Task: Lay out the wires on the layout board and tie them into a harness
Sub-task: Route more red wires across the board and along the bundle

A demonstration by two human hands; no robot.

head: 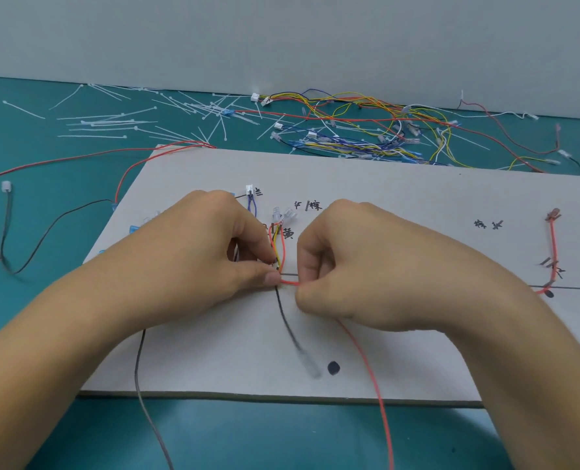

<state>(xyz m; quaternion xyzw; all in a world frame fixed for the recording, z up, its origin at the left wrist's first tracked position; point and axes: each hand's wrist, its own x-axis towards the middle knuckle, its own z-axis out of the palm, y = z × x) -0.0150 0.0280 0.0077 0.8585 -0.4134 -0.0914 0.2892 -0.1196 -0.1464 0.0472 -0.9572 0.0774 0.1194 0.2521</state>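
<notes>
A grey layout board (400, 205) with hand-written marks and drawn lines lies on the teal table. At its middle, red, yellow and black wires (279, 247) run up to clear terminals (283, 217). My left hand (207, 252) pinches this bundle at the junction between thumb and forefinger. My right hand (346, 262), fingers curled, pinches the red wire (366, 361) just right of the junction; that wire trails down off the board's front edge. A black wire (287, 320) hangs below the junction. A blue wire with a white connector (250, 195) sits above my left hand.
A heap of loose coloured wires (366, 130) lies behind the board, with scattered white cable ties (166, 113) to its left. A red wire segment (552, 245) is laid at the board's right. Black and red wires (44, 228) trail over the table on the left.
</notes>
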